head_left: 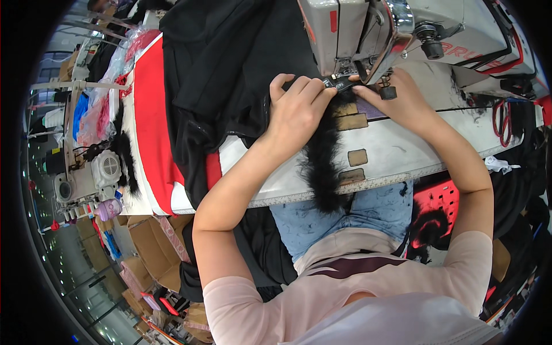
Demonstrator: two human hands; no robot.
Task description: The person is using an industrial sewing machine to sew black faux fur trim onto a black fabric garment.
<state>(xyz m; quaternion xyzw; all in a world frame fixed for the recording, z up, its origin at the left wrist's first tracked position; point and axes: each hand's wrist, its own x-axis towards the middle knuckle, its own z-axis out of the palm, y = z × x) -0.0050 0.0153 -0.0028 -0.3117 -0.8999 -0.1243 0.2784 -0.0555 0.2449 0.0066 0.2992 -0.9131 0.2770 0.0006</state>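
Under the needle area of a white sewing machine (332, 31), a small black woven label (341, 84) with pale lettering lies at the edge of black fabric. My left hand (296, 112) pinches the label's left side between thumb and bent fingers. From the right, my right hand (399, 103) holds the label's other end with thumb and fingertips, partly hidden behind the machine's parts. A black fluffy fur strip (323, 161) hangs from there over the table's front edge. The black garment (230, 69) spreads to the left of the machine.
The white table (276, 178) has a ruler tape (379, 181) along its front edge and tan patches on top. Red cloth (152, 121) lies at the left. Beyond are a motor (107, 169), a thread spool (108, 209) and cardboard boxes (158, 247). Red scissors handles (502, 123) sit at right.
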